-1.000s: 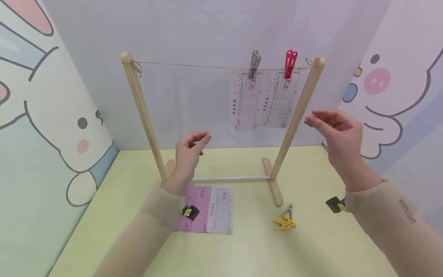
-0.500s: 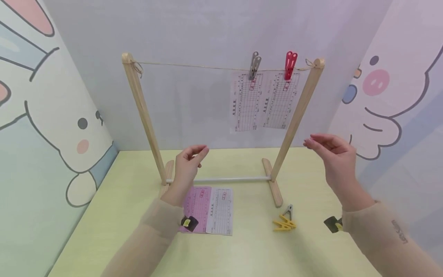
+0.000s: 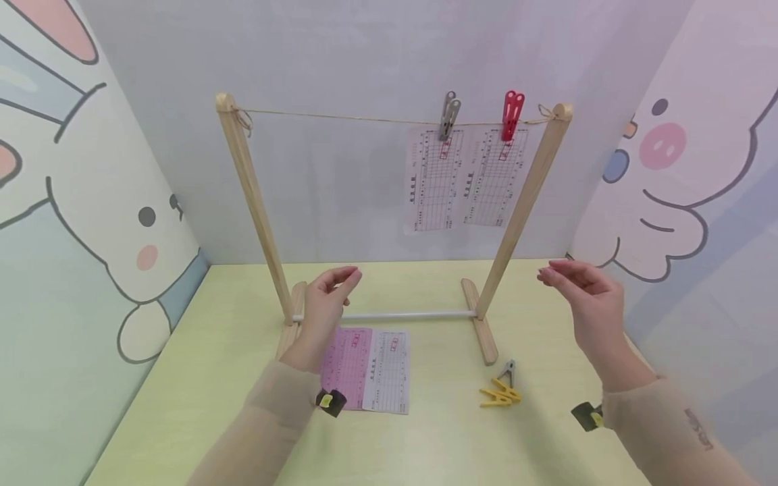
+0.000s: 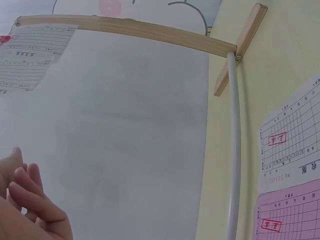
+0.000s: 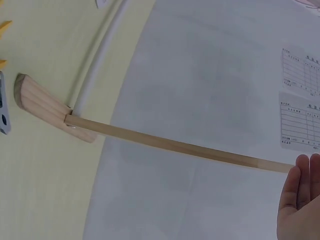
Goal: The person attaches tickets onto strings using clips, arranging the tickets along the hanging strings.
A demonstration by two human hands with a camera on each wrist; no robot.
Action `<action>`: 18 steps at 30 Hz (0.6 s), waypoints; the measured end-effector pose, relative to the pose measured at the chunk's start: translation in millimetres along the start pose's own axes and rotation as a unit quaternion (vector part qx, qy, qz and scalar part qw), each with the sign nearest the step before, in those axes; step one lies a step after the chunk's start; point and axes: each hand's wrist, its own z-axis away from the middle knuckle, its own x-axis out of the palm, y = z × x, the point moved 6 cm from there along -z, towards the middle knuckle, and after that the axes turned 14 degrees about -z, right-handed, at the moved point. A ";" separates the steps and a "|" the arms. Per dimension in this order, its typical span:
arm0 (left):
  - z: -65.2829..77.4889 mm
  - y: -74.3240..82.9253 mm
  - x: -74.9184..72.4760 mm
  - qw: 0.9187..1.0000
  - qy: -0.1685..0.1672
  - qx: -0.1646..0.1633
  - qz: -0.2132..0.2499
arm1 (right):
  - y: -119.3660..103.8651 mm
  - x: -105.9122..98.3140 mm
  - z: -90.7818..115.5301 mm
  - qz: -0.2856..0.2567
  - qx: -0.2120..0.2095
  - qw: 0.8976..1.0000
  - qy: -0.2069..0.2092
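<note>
My left hand (image 3: 325, 300) hovers over the table in front of the wooden rack's left post (image 3: 258, 209), fingers loosely bent and nothing between them. Just below it lie a pink receipt slip (image 3: 349, 371) and a white receipt slip (image 3: 387, 371), side by side. My right hand (image 3: 592, 300) is raised to the right of the right post (image 3: 523, 209), also loosely bent and holding nothing. From the string (image 3: 340, 117) hang two receipt slips, the left one (image 3: 433, 182) under a grey clothespin (image 3: 450, 116), the right one (image 3: 495, 179) under a red clothespin (image 3: 512, 116).
Yellow clothespins (image 3: 501, 395) and a grey clothespin (image 3: 508, 370) lie on the table (image 3: 450, 445), front right. A white rod (image 3: 407, 315) joins the rack's wooden feet (image 3: 480, 324) low down. Walls with cartoon animals stand on both sides, a plain grey wall (image 3: 340, 189) behind.
Both hands have come down, the right one further than the left. The hanging slips, the clothespins and the slips on the table have stayed in place.
</note>
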 end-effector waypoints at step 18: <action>2.2 -21.0 -4.8 0.999 0.005 -0.031 0.004 | 23.8 -23.8 9.4 0.014 0.042 0.999 0.030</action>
